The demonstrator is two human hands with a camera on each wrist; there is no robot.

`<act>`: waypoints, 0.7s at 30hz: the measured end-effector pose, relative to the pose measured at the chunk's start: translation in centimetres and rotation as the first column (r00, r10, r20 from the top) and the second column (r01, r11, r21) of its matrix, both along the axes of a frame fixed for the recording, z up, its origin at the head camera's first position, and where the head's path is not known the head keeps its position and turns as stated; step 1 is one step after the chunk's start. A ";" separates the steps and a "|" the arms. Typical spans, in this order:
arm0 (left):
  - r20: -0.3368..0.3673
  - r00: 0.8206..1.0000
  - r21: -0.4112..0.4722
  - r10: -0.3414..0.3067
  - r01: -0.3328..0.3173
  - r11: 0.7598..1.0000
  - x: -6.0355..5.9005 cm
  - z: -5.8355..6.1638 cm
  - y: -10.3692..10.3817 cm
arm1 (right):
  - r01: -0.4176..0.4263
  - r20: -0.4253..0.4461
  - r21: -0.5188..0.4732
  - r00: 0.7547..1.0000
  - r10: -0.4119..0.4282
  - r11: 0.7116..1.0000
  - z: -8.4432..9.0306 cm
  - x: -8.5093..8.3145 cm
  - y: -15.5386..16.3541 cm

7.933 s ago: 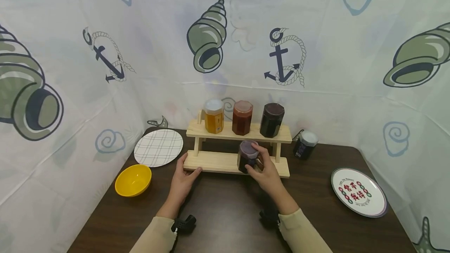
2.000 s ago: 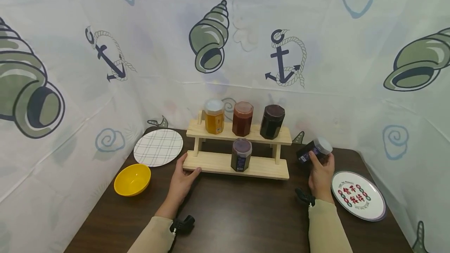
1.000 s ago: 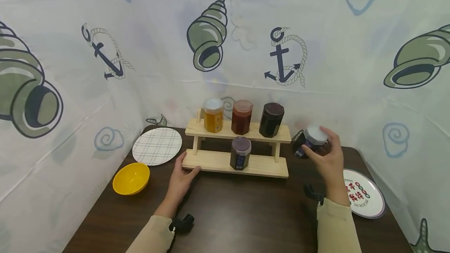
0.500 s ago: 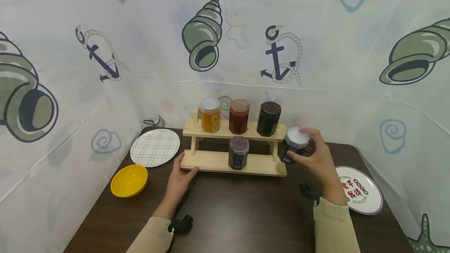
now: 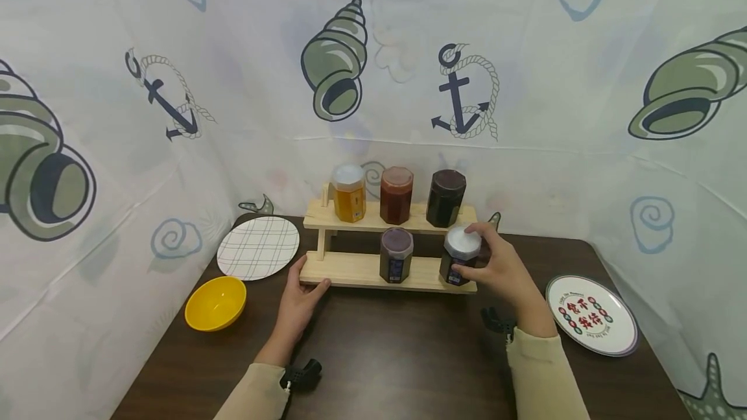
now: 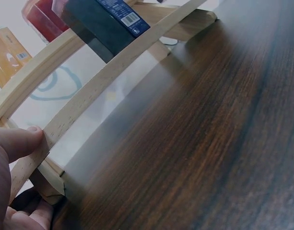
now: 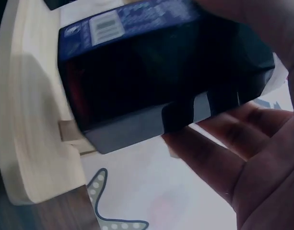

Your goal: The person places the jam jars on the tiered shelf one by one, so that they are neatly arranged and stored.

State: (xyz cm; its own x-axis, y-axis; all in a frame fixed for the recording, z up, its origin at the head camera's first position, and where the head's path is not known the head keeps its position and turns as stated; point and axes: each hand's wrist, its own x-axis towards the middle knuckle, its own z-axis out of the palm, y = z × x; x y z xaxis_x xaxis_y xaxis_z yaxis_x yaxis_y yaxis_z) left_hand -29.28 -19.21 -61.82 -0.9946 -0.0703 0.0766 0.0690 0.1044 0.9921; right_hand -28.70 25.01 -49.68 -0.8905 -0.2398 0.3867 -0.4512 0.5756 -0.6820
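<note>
A two-tier wooden display rack (image 5: 350, 268) stands at the back of the table. My left hand (image 5: 299, 306) grips the left end of its lower shelf, with the thumb (image 6: 22, 143) on the board's edge and other fingers below. My right hand (image 5: 504, 274) holds a dark octagonal jar (image 7: 151, 81) with a white lid (image 5: 463, 242) at the right end of that shelf. Thumb and fingers wrap opposite sides of the jar, which overlaps the board. A purple-lidded dark jar (image 5: 396, 256) sits mid-shelf. On the upper tier stand a yellow jar (image 5: 350, 203), a red jar (image 5: 397, 203) and a black jar (image 5: 446, 203).
A white plate with a grid pattern (image 5: 257, 248) and a yellow bowl (image 5: 216, 303) lie left of the rack. On the right is a white plate with red lettering (image 5: 592, 316). A printed curtain (image 5: 525, 174) encloses the dark wooden table (image 5: 397, 355).
My right hand released the purple-lidded jar on the lower shelf, picked up the white-lidded jar from the table at right, and brought it left to the shelf's right end. My left hand stayed.
</note>
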 end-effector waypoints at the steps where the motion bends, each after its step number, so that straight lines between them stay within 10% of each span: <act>1: -0.001 1.000 0.000 -0.001 0.001 1.000 0.0 0.0 0.0 | -0.008 0.006 0.002 1.000 0.008 1.000 -0.1 -0.1 -0.2; 21: 0.001 1.000 0.016 -0.002 0.002 1.000 0.3 0.2 -0.1 | -0.089 0.077 -0.057 0.993 0.093 0.994 -1.6 -1.1 -2.9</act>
State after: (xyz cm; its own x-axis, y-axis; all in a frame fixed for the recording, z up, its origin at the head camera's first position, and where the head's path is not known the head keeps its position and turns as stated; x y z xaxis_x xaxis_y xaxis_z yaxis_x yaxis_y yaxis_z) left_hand -28.99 -19.30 -61.62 -0.9948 -0.0693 0.0749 0.0686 0.0884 0.9937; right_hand -29.77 22.13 -51.27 -0.8942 -0.3024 0.3302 -0.4434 0.4961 -0.7465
